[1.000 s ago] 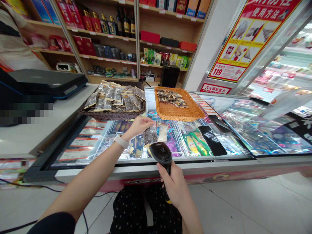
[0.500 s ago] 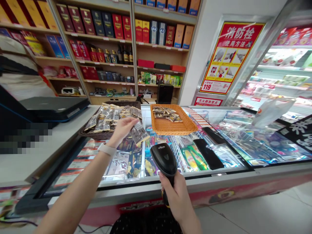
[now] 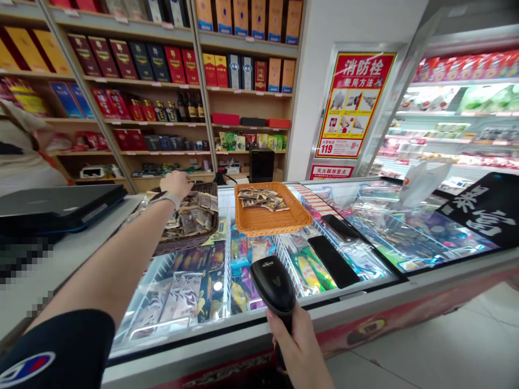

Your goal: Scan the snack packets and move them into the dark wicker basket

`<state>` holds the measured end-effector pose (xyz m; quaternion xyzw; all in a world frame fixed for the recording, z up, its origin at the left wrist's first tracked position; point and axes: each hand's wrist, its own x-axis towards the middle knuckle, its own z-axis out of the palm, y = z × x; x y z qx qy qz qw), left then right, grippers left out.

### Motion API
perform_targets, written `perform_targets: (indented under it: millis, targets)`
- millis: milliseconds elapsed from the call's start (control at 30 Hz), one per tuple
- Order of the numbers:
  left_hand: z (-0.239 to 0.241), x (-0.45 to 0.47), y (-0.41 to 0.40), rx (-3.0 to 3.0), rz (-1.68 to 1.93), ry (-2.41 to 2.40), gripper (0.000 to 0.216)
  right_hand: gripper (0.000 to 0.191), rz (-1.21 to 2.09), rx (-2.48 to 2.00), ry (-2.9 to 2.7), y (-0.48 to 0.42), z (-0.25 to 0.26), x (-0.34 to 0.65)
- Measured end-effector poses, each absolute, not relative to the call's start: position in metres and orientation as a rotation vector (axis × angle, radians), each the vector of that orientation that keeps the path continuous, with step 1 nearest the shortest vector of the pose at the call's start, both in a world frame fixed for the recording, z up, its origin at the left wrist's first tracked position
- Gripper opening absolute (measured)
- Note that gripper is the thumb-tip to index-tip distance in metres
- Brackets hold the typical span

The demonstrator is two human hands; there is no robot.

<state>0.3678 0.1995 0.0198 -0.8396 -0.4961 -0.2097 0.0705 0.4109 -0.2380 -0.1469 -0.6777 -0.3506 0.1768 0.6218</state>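
Note:
My right hand (image 3: 298,340) is wrapped round the handle of a black barcode scanner (image 3: 273,285), held above the freezer's near edge. My left hand (image 3: 176,185) reaches to the far rim of a dark wicker basket (image 3: 213,193). Its fingers look curled; my hand hides what they hold, if anything. Small clear packets (image 3: 190,220) with dark contents are heaped in that basket, partly behind my forearm. To its right, an orange wicker basket (image 3: 292,220) carries a smaller pile of similar packets (image 3: 261,198). Both baskets rest on the freezer top.
Two black phones (image 3: 333,261) lie on the freezer glass, right of the orange basket. A dark laptop-like device (image 3: 60,202) sits on the left counter, with a person (image 3: 24,148) behind it. Farther right are a plastic bag (image 3: 424,183) and a black sign (image 3: 482,208).
My left hand has moved forward and left to the dark basket's far rim; the packet it held no longer shows. The view has shifted right. My right hand keeps the scanner.

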Motion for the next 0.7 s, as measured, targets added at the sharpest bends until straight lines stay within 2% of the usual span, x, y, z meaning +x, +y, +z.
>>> perform_targets:
  millis: [100,200,367,567,700]
  targets:
    - [-0.007,0.374,0.187,-2.57,-0.417,-1.525,0.033,0.05,0.408,-1.54,-0.788,-0.236,-0.146,0.416]
    - [-0.021,0.374,0.184,-2.579,-0.35,-1.563,0.035,0.049,0.396,-1.527,-0.779,-0.237,-0.145,0.415]
    - [-0.013,0.372,0.171,-2.559,-0.358,-1.525,0.039,0.043,0.36,-1.562,-0.794,-0.243,-0.146,0.418]
    - [-0.011,0.424,0.104,-2.665,-0.461,-1.169,0.04,0.047,0.426,-1.476,-0.755,-0.252,-0.142,0.435]
    - [-0.042,0.496,0.074,-2.897,-0.23,-0.709,0.038,0.049,0.419,-1.487,-0.727,-0.264,-0.141,0.445]
